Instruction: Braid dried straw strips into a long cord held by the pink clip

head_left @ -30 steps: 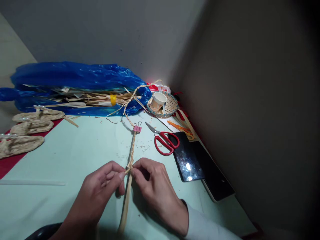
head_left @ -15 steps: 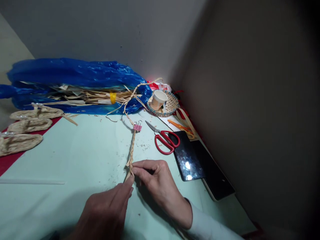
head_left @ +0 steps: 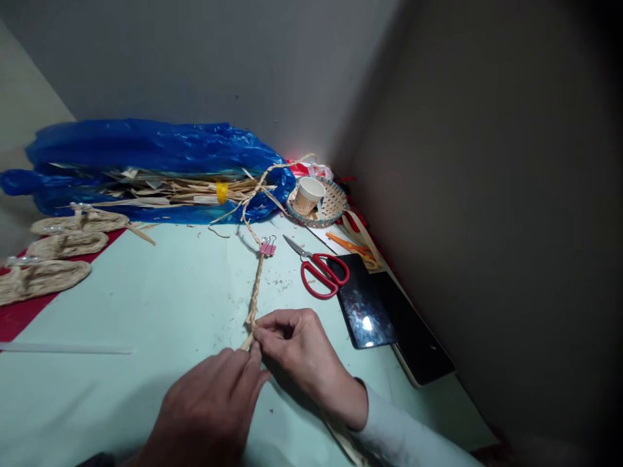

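A thin braid of pale dried straw (head_left: 256, 285) runs down the table toward me. A pink binder clip (head_left: 267, 249) grips it near its upper part, and beyond that it reaches up over the blue bag. My right hand (head_left: 304, 353) pinches the braid's lower end between thumb and forefinger. Just below and left, my left hand (head_left: 209, 402) is closed on the loose straw strands (head_left: 248, 341) coming out of the braid. The fingertips of both hands almost touch. A further pale strip (head_left: 341, 441) shows under my right forearm.
Red-handled scissors (head_left: 325, 275) lie right of the braid, beside a black phone (head_left: 367, 305) and a larger dark tablet (head_left: 413, 331). Behind are a blue plastic bag (head_left: 160, 139) of straw and a woven basket (head_left: 333, 202) holding a paper cup (head_left: 309, 196). Woven sandals (head_left: 53, 277) sit left.
My left hand has shifted slightly, its fingers now closer under the right fingertips. My right hand keeps its pinch on the braid. The view has moved slightly.
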Motion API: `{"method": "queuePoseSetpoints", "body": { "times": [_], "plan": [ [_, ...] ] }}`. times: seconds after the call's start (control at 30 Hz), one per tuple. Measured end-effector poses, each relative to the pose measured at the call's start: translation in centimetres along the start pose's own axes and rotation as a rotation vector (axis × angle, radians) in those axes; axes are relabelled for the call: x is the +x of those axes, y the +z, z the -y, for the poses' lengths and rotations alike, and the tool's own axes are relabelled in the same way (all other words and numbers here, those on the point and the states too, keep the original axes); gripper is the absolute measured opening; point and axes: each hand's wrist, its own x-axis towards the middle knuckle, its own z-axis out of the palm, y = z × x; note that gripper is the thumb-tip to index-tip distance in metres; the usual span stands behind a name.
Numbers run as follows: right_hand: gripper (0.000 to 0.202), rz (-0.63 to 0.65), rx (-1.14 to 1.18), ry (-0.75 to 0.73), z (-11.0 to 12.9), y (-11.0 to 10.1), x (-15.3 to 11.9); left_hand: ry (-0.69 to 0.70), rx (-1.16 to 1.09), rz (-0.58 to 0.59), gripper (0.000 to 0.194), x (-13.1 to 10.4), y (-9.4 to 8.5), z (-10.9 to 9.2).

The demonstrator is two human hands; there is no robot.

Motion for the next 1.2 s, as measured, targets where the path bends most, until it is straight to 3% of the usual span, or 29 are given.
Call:
{"method": "queuePoseSetpoints", "body": {
  "times": [0.13,0.2,0.23,0.3,0.4,0.57,0.9,1.0,1.2],
  "plan": [
    [0.019,0.016,0.057,-0.03,0.5,-0.2,0.1,-0.441,-0.526,0.112,0.021,1.8,-0.9,2.2],
    [0.019,0.019,0.068,-0.062,0.8,-0.3,0.0,-0.736,-0.81,0.274,0.013,2.9,-0.9,3.3],
    [0.019,0.024,0.075,-0.076,1.0,-0.4,0.0,-0.818,-1.003,0.33,0.014,3.4,-0.8,3.6],
    [0.019,0.041,0.101,-0.097,1.2,-0.5,-0.1,-0.905,-1.314,0.393,0.017,4.2,-0.5,3.9],
    [0.02,0.055,0.129,-0.119,1.4,-0.4,-0.2,-0.962,-1.508,0.398,0.02,4.8,-0.3,3.5],
    [0.022,0.021,-0.021,-0.15,1.7,-0.5,-0.6,-1.058,-1.562,0.39,0.03,4.7,-0.3,2.9],
    [0.026,-0.042,-0.823,-0.275,2.8,-1.0,-2.2,-1.178,-1.273,0.271,0.023,4.6,-0.2,2.1],
    [0.022,-0.124,-1.004,-0.426,2.2,-0.8,-2.5,-1.164,-1.238,0.247,0.024,4.6,-0.1,2.0],
    [0.024,-0.34,-1.281,-0.907,0.5,0.9,-2.8,-1.083,-1.15,0.205,0.018,4.4,0.4,1.9]
  ]
}}
